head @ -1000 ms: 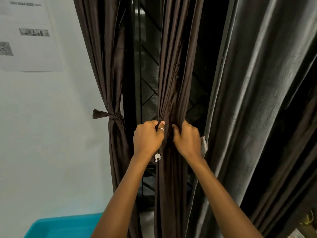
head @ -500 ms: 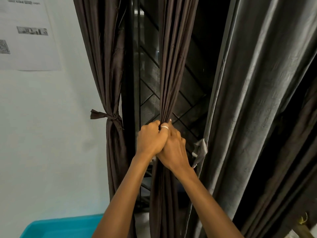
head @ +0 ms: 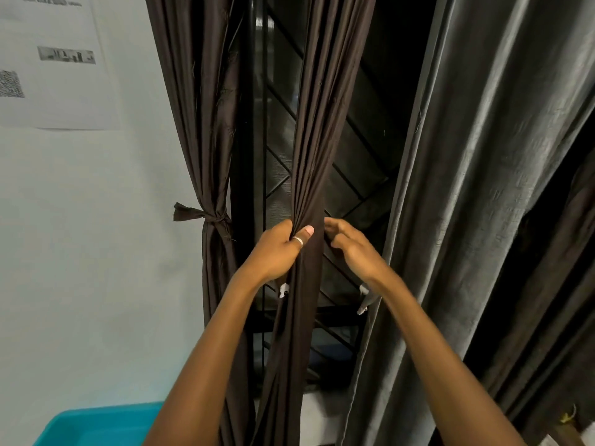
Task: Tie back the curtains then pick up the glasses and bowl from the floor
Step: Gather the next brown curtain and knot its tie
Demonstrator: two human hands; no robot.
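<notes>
a pale wall (head: pixel 90 252) with a printed sheet (head: pixel 54 59) fills the left, and a dark grilled window (head: pixel 347 149) sits behind the drapes. the left curtain (head: pixel 209 123) is already cinched by a knotted tie (head: pixel 206 217) against the wall edge. the middle curtain (head: pixel 318 140) hangs gathered into a narrow bunch in front of the grille, and the left hand (head: pixel 277 249) squeezes it, fingers wrapped round the folds with the thumb pressed across the front. the right hand (head: pixel 351 246) floats just beside the bunch, fingers loosely curled and apart, gripping nothing. a grey curtain (head: pixel 483 188) crowds the right side. the step looks like binding this bunch: the left should keep the pleats tight while the right fetches a strip, perhaps the pale tab (head: pixel 363 299) under its wrist, and loops it round at grip height. free room lies between bunch and grey curtain; the grille behind is close, so knuckles need care. a teal tub (head: pixel 96 426) sits low by the wall; glasses and bowl are out of view.
</notes>
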